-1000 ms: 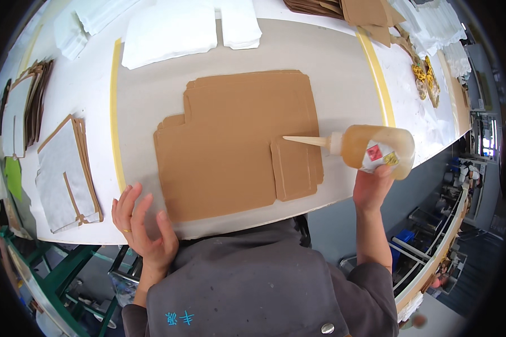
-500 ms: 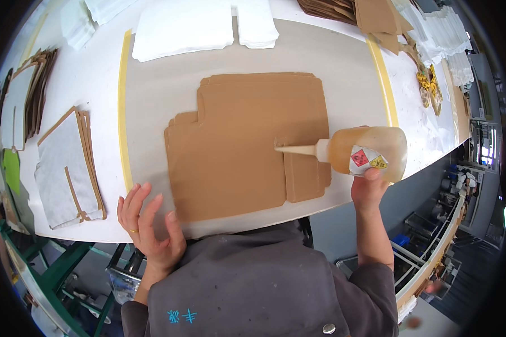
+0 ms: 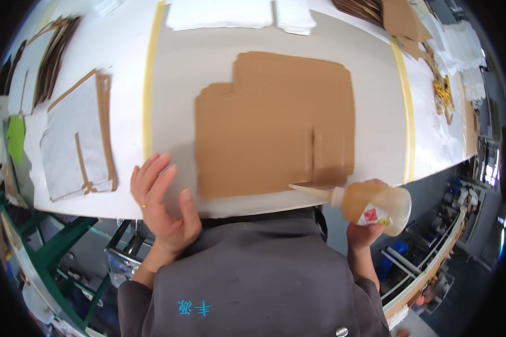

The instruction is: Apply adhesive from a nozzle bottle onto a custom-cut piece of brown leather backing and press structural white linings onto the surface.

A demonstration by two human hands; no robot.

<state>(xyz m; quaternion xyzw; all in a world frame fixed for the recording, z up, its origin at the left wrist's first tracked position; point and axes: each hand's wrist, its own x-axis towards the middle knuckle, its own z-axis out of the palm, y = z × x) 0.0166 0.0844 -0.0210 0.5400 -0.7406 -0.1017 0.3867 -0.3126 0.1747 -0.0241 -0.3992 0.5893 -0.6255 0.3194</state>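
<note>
Cardboard blank (image 3: 275, 123), brown and flat, lies mid-table between two yellow tape lines (image 3: 147, 84), its near edge close to the table (image 3: 376, 84) rim. Right hand (image 3: 364, 230) is wrapped around an amber glue bottle (image 3: 371, 205), tipped sideways, its pale nozzle (image 3: 309, 191) touching the blank's near right corner by the small flap. Left hand (image 3: 163, 208) is open, fingers spread, resting flat on the table edge just left of the blank, holding nothing. Looks like the gluing step, right at the flap; next calls for a steady line along that strip. To the left sit stacks of grey-faced board (image 3: 76, 135); white sheets (image 3: 219, 14) lie at the far edge, cardboard scraps (image 3: 399, 17) far right. Nothing blocks the nozzle.
</note>
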